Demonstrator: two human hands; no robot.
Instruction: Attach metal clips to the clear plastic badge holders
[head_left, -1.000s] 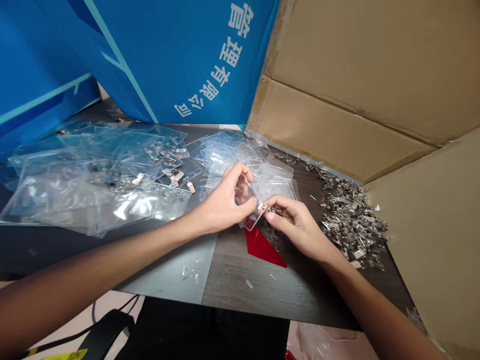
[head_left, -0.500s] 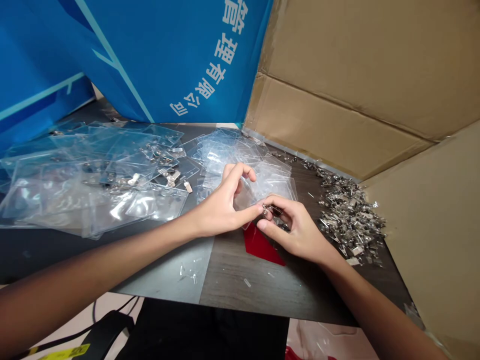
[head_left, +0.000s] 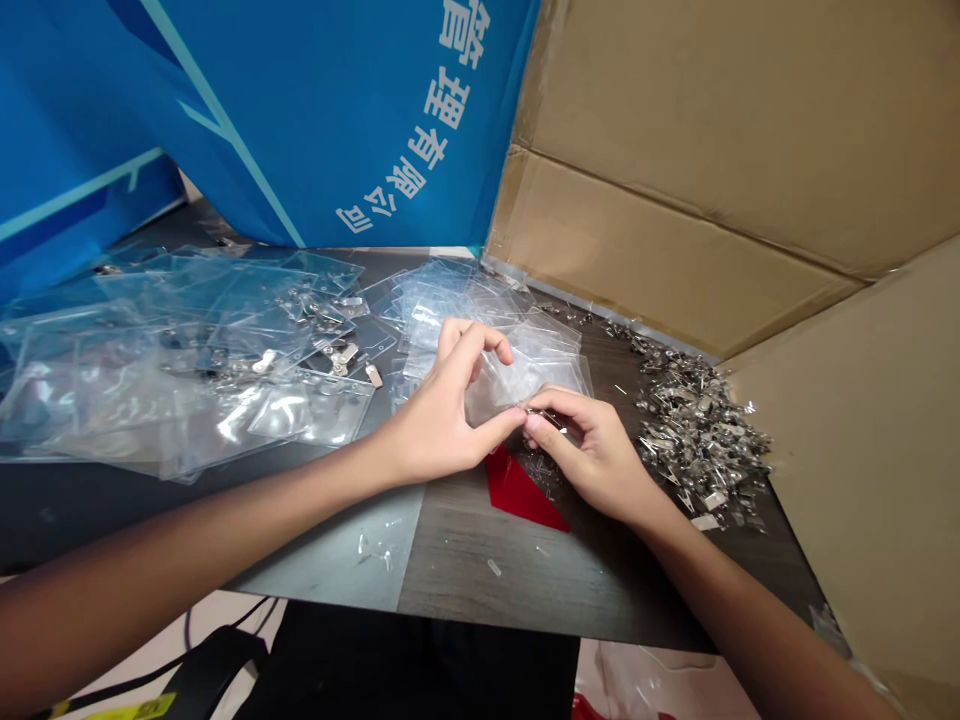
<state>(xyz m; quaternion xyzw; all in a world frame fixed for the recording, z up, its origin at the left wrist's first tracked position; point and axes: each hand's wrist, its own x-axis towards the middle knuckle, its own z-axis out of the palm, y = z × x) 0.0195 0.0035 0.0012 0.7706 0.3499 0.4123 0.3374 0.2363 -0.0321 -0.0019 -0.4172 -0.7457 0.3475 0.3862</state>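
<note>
My left hand (head_left: 442, 415) is curled around a clear plastic badge holder (head_left: 486, 393), its edge showing between thumb and bent index finger. The tip of the left thumb meets the fingertips of my right hand (head_left: 589, 440). Pinched there by the right thumb and index finger is a small metal badge clip (head_left: 541, 412), mostly hidden by the fingers. Just below the hands, a red piece (head_left: 525, 492) lies flat on the table. Behind them spreads a pile of clear badge holders (head_left: 442, 300).
Right of my hands is a heap of metal clips (head_left: 705, 430) beside cardboard walls (head_left: 847, 400). At left lie many overlapping badge holders (head_left: 300, 410), some with clips attached. A blue printed panel (head_left: 300, 120) stands behind. Small clear plastic bits (head_left: 493, 567) dot the table near its front edge.
The right thumb has moved up and closed against the index finger at the clip. Both hands stay in nearly the same place.
</note>
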